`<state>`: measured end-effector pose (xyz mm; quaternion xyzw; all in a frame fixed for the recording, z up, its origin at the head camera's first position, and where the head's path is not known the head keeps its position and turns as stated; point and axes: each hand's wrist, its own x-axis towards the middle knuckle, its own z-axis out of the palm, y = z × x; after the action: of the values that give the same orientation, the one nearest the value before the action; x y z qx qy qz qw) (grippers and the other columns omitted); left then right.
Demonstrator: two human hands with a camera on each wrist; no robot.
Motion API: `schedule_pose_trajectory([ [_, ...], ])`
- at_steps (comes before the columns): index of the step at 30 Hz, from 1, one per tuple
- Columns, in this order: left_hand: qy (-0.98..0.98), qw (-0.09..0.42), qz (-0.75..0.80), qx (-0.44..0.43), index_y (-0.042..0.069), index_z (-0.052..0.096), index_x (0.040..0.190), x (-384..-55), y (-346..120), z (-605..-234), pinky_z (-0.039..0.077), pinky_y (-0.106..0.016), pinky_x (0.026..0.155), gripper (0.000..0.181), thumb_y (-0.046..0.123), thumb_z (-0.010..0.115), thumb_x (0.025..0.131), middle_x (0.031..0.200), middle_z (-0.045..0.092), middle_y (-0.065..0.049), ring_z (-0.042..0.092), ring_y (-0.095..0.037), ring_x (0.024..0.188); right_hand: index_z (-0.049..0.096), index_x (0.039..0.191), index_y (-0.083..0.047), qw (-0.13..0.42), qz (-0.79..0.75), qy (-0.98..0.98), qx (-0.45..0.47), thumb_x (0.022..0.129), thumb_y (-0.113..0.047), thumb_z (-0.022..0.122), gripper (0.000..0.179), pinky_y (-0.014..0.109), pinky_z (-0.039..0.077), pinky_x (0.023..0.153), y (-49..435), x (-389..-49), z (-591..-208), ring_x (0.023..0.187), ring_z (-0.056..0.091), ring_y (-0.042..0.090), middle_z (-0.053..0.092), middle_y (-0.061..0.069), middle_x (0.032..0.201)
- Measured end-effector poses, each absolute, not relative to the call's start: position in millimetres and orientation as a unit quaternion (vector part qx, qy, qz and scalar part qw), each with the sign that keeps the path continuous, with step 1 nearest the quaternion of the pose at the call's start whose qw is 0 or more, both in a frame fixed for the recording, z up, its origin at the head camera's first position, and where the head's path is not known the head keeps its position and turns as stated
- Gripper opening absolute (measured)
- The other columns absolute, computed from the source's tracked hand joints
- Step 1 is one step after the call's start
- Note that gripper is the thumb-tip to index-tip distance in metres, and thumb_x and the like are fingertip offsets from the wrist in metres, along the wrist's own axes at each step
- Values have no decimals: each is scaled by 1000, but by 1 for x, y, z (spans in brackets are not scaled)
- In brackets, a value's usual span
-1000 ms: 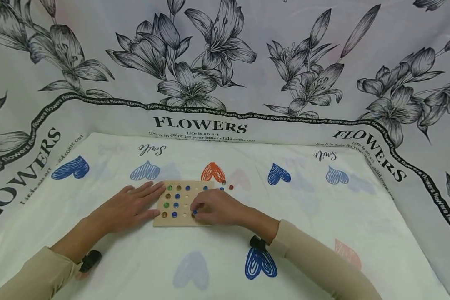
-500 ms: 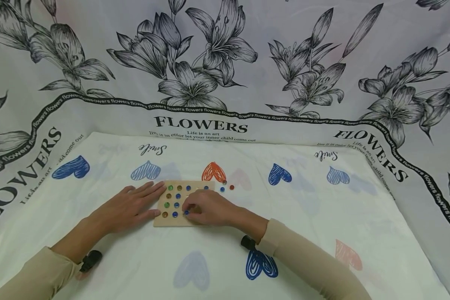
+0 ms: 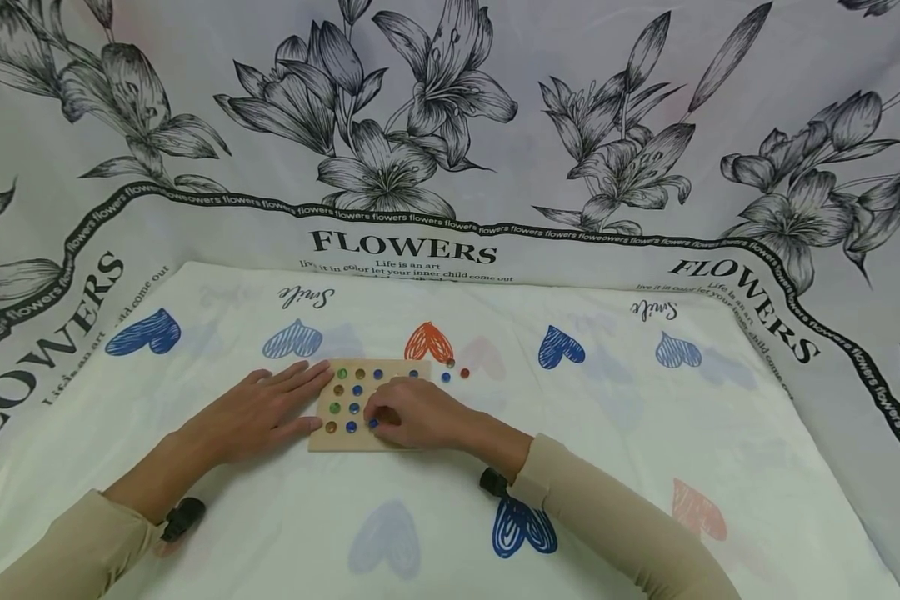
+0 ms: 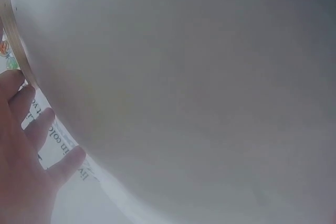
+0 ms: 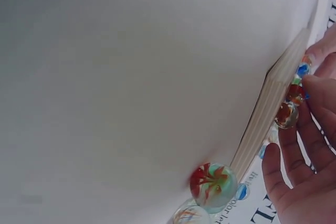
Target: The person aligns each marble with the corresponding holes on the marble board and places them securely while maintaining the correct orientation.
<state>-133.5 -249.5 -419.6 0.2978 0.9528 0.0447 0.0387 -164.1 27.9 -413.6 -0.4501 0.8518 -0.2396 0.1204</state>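
Note:
A pale wooden board [image 3: 345, 443] with rows of round hollows lies on the cloth, glass marbles seated in several of them. In the head view, thumb and index finger of my right hand [image 3: 420, 414] pinch a blue marble [image 3: 373, 423] at the near row, right of another blue marble [image 3: 351, 427]. That hand covers much of the board's right half. My left hand [image 3: 258, 417] lies flat, its fingertips touching the board's left edge. The left wrist view shows the left hand [image 4: 26, 145] with fingers spread beside the board's edge [image 4: 18, 45].
Beyond the board's far right corner, loose marbles lie on the cloth: a red one [image 3: 464, 373], a blue one [image 3: 446, 377] and a brownish one [image 3: 451, 363]. The right wrist view shows a large-looking red and green marble [image 5: 213, 187] off the board's edge [image 5: 257, 124]. A flower-printed cloth [image 3: 450, 167] hangs behind.
My right hand has moved left by about one column with the blue marble, then stayed nearly still over the last half second. The left hand has kept its place.

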Motion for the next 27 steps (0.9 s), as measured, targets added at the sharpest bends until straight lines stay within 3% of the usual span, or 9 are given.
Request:
schedule_pose_trajectory([
  [8,952,35,44,300,13,36,155,-134,-249,-421,37,-59,107,72,57,46,100,160,34,-6,36,-35,144,75,105,-17,119,-236,848,-459,94,-19,70,13,14,44,85,27,-165,-414,89,55,2,70,-10,101],
  [18,952,36,48,299,13,36,155,-135,-246,-421,37,-60,107,73,58,46,100,160,34,-6,35,-36,144,75,109,-14,138,-288,858,-403,92,-16,70,17,14,49,81,52,-166,-403,92,59,1,70,-10,102],
  [27,953,34,44,297,13,36,155,-134,-248,-421,38,-60,106,73,59,45,100,160,34,-6,35,-37,143,72,114,-11,135,-324,873,-338,91,-11,73,23,30,53,89,103,-174,-402,98,62,10,71,-3,104],
])
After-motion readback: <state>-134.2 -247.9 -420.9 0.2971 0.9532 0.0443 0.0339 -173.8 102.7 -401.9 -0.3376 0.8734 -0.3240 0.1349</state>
